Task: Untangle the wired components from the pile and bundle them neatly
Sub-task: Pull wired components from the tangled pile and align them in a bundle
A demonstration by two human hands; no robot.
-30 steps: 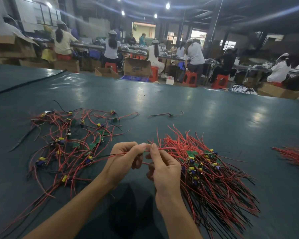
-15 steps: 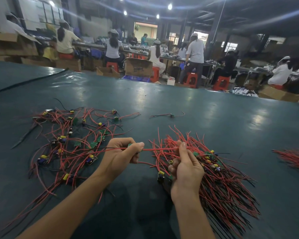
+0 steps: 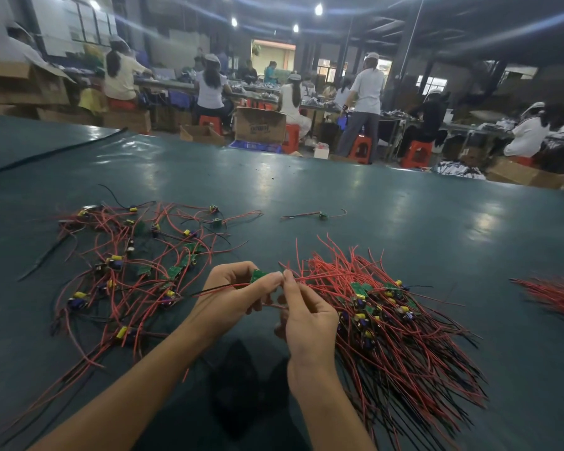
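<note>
A tangled pile [image 3: 134, 271] of small green boards with red and black wires spreads over the left of the dark green table [image 3: 388, 222]. To the right lies an aligned bundle [image 3: 398, 327] of the same wired components. My left hand [image 3: 232, 291] pinches one wired component [image 3: 257, 275] by its green board, its wires trailing left. My right hand [image 3: 306, 317] meets it fingertip to fingertip and grips that component's red wire, which runs right toward the bundle.
A single wired component [image 3: 321, 215] lies alone farther back. More red wires [image 3: 557, 297] lie at the right edge. Beyond the table, several people sit or stand at benches among cardboard boxes [image 3: 260, 125] and red stools.
My right hand rose from the bundle's near edge back up to my left hand and took the red wire. The green board now shows between my left fingers.
</note>
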